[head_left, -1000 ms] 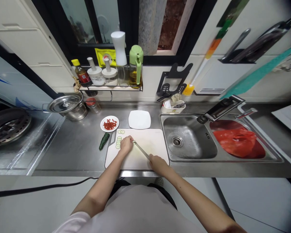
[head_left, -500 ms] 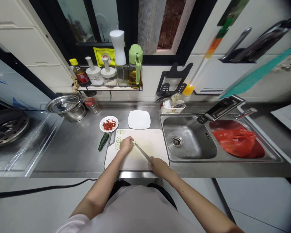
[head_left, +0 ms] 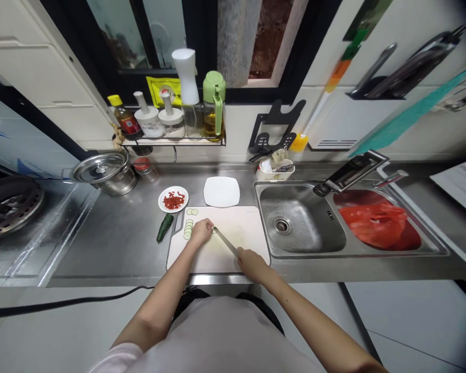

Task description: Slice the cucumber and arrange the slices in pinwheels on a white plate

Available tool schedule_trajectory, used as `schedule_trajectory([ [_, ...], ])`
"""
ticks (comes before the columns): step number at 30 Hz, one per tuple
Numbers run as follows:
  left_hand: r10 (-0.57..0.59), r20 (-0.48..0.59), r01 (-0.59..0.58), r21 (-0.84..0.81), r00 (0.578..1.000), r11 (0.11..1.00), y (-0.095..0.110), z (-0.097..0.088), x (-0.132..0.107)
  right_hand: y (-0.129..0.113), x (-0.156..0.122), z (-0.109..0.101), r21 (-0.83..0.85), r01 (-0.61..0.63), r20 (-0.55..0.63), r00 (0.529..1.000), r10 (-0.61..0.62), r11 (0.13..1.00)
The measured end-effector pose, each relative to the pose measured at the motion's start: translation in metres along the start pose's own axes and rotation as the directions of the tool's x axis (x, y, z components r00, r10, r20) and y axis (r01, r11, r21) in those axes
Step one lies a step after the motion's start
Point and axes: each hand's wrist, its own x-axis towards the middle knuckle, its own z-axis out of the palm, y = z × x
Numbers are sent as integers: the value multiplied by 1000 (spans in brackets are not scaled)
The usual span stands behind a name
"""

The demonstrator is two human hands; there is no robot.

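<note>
On the white cutting board (head_left: 248, 223), my right hand (head_left: 253, 263) grips a knife (head_left: 227, 243) by its handle, the blade slanting up and left. Closed fingers of my left hand (head_left: 202, 231) pinch a small cucumber piece at the blade's tip; the fingers hide most of it. Beside that hand, a row of pale cucumber slices (head_left: 188, 229) overlaps on the board's left part, with two more slices (head_left: 192, 212) above. A dark green length of cucumber (head_left: 165, 228) lies on the counter just off the board's left edge.
Behind the board are a plate of chopped red pieces (head_left: 173, 199) and a white plate (head_left: 221, 191). A lidded steel pot (head_left: 116, 176) stands left. To the right is a sink (head_left: 303, 220), with a red plastic bag (head_left: 375, 225) in its second basin. A condiment shelf (head_left: 178, 141) hangs above.
The knife and my right hand have shifted slightly left. My left hand keeps its pinch, almost in the same place. The whole view has also moved slightly.
</note>
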Motion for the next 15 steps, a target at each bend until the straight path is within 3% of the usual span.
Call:
schedule_trajectory([
  [15,-7,22,7,5,1000,1000,0,-1,3,-6,-2,-5,6,-14,-11,1000,14,1000],
])
